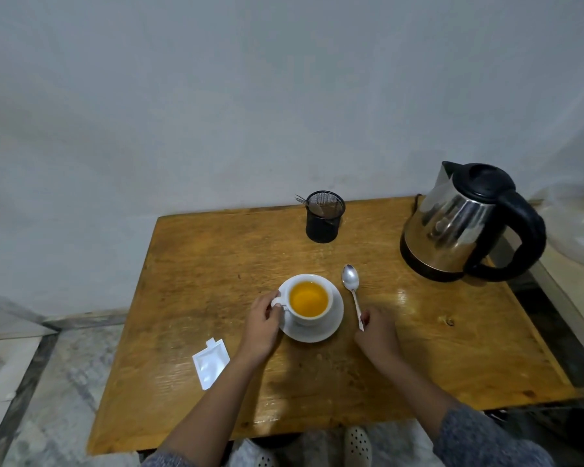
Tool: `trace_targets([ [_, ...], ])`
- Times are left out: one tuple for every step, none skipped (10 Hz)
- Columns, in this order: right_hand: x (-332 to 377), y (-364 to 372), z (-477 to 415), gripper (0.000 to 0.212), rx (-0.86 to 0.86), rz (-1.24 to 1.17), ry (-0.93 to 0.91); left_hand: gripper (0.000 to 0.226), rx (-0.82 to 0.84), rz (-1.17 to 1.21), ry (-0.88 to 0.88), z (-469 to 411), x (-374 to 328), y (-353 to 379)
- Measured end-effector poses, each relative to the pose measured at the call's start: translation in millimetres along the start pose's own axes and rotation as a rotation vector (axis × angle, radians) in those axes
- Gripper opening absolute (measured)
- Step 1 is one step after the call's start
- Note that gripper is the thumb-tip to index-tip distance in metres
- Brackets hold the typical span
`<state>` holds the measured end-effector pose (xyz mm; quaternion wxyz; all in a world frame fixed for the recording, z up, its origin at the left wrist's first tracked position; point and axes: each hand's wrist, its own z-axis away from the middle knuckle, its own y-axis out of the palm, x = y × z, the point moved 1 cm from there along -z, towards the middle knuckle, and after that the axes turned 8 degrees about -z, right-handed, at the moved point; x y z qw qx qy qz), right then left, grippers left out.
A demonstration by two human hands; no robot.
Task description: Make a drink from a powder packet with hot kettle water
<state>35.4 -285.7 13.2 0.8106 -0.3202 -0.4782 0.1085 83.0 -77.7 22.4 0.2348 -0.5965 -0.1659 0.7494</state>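
Note:
A white cup point(309, 299) full of orange drink stands on a white saucer point(329, 326) in the middle of the wooden table point(216, 257). My left hand point(262, 326) pinches the cup's handle. A metal spoon point(352, 289) lies flat on the table just right of the saucer, bowl pointing away. My right hand point(378, 335) rests at the spoon's near end, fingertips on the handle tip. A torn white powder packet point(211, 362) lies at the table's left edge. A steel kettle point(466, 224) with a black handle and lid stands at the back right.
A black mesh holder point(324, 217) with cutlery stands at the back centre, near the wall. A clear glass or plastic dome point(577, 224) sits right of the kettle on a lower surface. My feet in white shoes point(358, 446) show under the table's near edge.

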Motion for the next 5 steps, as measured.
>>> trace_targets([
  [-1,0,1,0.021,0.021,0.055,-0.035,0.032,-0.081,0.003,-0.008,9,12,-3],
  [-4,0,0,0.018,0.031,0.142,-0.035,0.032,-0.118,-0.050,-0.017,16,25,-4],
  [-6,-2,-4,0.018,0.019,0.248,-0.056,0.035,-0.122,-0.160,0.006,20,36,-4],
  [-13,-12,-8,0.032,-0.066,0.277,-0.107,0.046,-0.085,-0.372,0.024,20,47,-3],
  [-34,-20,-14,0.052,-0.009,0.465,-0.081,0.061,0.003,-0.650,0.078,19,58,3],
])
